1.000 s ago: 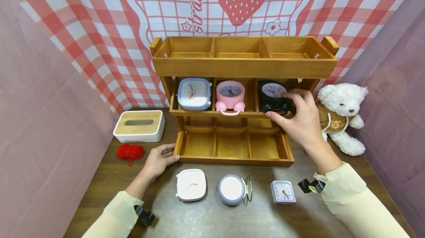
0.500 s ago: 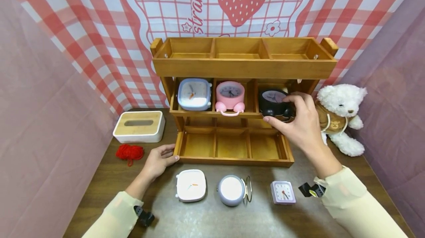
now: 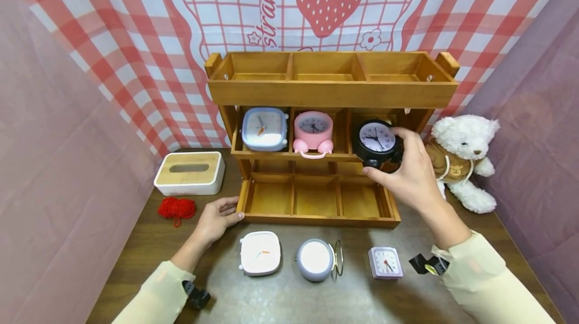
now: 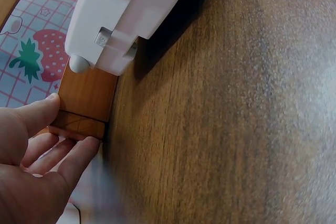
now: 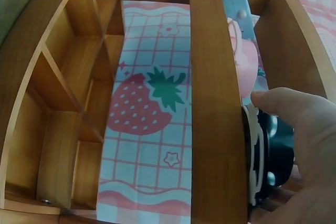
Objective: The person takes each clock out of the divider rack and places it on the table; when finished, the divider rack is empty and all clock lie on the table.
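My right hand (image 3: 409, 171) grips a black alarm clock (image 3: 374, 139) by its side and lower edge, at the front of the right compartment of the wooden rack's (image 3: 332, 94) middle tier. Its pale dial faces me. In the right wrist view, the thumb and fingers span the black clock (image 5: 278, 153). A pink alarm clock (image 3: 313, 130) and a blue alarm clock (image 3: 265, 129) stand in the middle and left compartments. My left hand (image 3: 217, 217) holds the rack's lower left corner, thumb and fingers on either side of the wood in the left wrist view.
On the table before the rack lie a white alarm clock (image 3: 260, 252), a round grey clock (image 3: 315, 259) with a metal ring, and a small lilac clock (image 3: 385, 262). A tissue box (image 3: 190, 172) and red yarn (image 3: 177, 207) are left; a white teddy bear (image 3: 466, 145) sits right.
The black clock has come forward and slightly down in my right hand; its dial tipped back, then turned toward me. The left hand stays at the rack's corner.
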The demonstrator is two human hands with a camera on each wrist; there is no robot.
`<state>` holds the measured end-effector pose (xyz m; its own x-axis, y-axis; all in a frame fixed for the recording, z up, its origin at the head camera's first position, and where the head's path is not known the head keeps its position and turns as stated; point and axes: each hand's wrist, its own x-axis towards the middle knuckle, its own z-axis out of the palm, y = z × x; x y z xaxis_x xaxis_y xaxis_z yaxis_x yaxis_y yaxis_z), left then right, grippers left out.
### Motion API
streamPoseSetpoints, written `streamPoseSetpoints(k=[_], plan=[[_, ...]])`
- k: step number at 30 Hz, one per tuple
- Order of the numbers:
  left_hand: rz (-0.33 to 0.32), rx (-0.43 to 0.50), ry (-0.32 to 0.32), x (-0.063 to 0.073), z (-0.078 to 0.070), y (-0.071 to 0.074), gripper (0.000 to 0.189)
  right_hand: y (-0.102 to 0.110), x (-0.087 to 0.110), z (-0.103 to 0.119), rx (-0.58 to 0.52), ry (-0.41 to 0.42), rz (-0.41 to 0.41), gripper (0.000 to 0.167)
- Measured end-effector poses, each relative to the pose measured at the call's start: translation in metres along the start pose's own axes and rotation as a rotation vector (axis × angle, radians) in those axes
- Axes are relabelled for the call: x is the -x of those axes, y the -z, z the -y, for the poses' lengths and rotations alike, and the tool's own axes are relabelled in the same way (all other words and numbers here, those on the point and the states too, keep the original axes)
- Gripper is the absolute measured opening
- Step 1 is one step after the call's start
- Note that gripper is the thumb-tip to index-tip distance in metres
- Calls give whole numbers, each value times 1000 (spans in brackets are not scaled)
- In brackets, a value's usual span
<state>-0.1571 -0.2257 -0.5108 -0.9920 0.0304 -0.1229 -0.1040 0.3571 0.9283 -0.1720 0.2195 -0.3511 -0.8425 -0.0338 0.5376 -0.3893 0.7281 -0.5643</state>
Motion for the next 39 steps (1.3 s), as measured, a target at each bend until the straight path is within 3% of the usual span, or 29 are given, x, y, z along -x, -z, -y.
streamPoseSetpoints(k=[3, 9, 14, 19, 23, 31, 34, 39], plan=[[-2, -2, -4, 0, 1, 0, 53, -1, -1, -2, -9, 37, -22, 95], [1, 7, -10, 0, 1, -1, 53, -2, -1, -7, -18, 86, -86, 87], [1, 3, -6, -1, 1, -1, 53, 6, 5, -3, -60, 108, -62, 88], [-3, -5, -5, -2, 2, 0, 53, 14, 19, 4, -190, 155, 26, 89], [2, -14, -7, -2, 2, 0, 53, 13, 33, 10, -302, 243, 103, 89], [1, -3, -9, -1, 1, 0, 52, -14, 71, 24, -547, 368, 289, 84], [3, 4, -15, -2, 1, 1, 53, -29, 90, 33, -575, 377, 366, 82], [21, 24, -21, -2, 2, 1, 54, -55, 122, 51, -527, 416, 496, 80]])
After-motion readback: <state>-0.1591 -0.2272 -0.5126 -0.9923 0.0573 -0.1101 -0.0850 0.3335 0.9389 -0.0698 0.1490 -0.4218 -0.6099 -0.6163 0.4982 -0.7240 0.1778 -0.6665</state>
